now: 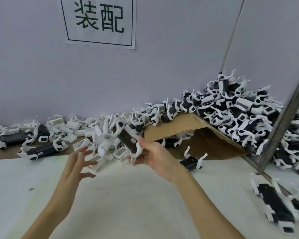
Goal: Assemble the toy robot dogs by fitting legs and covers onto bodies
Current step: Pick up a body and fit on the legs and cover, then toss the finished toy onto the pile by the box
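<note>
Black toy body (128,140) with white legs, held up over the white parts heap (100,135), gripped at its lower end by right hand (150,156). Left hand (79,161) hovers just beside, fingers spread, holding nothing. Frame blurred; grip looks light. Risk: body slips into the loose covers below, or a fitted leg pops off. Finished pile (240,109) sits well apart on cardboard (183,125).
</note>
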### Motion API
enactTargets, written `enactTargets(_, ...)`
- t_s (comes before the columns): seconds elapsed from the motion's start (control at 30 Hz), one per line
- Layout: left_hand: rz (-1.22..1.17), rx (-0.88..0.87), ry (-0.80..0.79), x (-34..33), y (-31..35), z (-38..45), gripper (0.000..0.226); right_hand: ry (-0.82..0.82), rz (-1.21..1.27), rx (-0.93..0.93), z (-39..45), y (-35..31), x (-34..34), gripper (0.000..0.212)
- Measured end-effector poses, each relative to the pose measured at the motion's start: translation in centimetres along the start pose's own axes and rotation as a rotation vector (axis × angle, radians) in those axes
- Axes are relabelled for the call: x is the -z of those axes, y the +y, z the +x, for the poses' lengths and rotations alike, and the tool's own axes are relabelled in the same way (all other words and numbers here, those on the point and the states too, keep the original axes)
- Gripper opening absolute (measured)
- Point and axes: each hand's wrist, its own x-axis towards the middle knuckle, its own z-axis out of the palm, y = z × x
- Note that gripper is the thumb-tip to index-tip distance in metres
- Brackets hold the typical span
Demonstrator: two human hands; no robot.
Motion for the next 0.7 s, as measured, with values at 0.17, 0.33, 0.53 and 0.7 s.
enactTargets(0.17, 0.005, 0.021, 0.020, 0.2, 0.3, 0.4, 0.056, 0.727, 0.205, 0.287, 0.9, -10.8, 8.1, 0.052)
enactTargets(0.33, 0.150, 0.020, 0.041, -0.1, 0.3, 0.2, 0.042, 0.464, 0.382, 0.261, 0.9, -7.3, 6.3, 0.057)
enactTargets(0.53, 0.688, -0.119, 0.176, 0.6, -1.1, 0.3, 0.007, 0.200, 0.432, -0.018, -0.3, 4.7, -2.1, 0.032)
enactTargets(0.7, 1.119, 0.041, 0.346, 2.6, -2.6, 1.9, 0.047, 0.166, 0.491, -0.146, -0.2, 7.2, -4.0, 0.032)
